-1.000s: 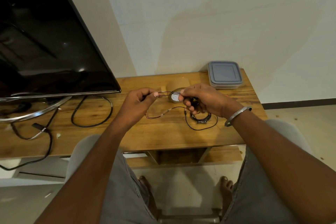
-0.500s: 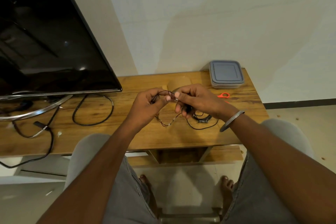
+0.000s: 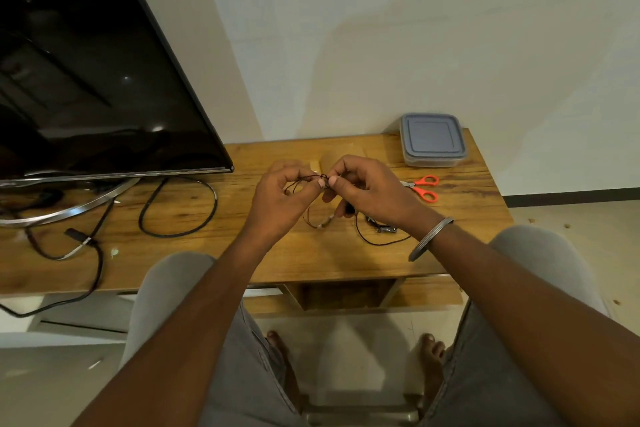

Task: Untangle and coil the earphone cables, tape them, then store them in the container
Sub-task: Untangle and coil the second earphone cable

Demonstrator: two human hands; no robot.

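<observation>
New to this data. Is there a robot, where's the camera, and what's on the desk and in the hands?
There is no robot here: a person works with two bare hands. The single picture comes from a wide-angle camera worn on the head. It looks forward and down, so you also see forearms, knees and feet.

The left hand and right hand each pinch a thin black earphone cable between the fingertips, above the wooden table. The rest of the cable trails onto the tabletop.

On the table:
- a lidded grey container at the back right
- orange-handled scissors near the right hand
- what looks like a brown tape roll, partly hidden behind the hands
- a TV on the left, with a thicker black cord looped in front of it
</observation>
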